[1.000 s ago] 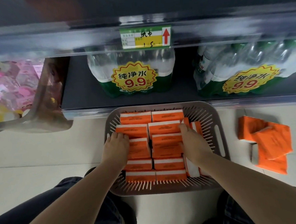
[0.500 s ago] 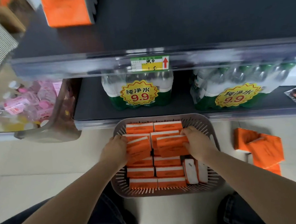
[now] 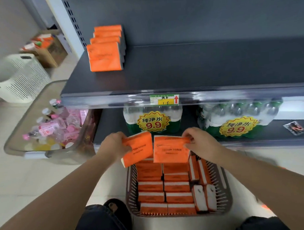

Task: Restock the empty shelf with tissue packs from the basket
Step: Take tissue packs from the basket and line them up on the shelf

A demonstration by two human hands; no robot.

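Dark shelf [image 3: 198, 67] above the basket [image 3: 221, 190], mostly bare, one row of packs [image 3: 105, 55] at its left end
Left grip [image 3: 112, 145] pinches a tilted tissue pack [image 3: 138, 148], right grip [image 3: 201, 142] a level pack [image 3: 171, 149], side by side just over the basket, each held by its outer top corner; the shelf lies up and ahead, its row nearer the left grip

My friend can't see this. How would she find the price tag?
Look at the dark upper shelf. The tag sits midway along its clear front edge. It is green and yellow with a red arrow, unlike the 9.9 stickers below.
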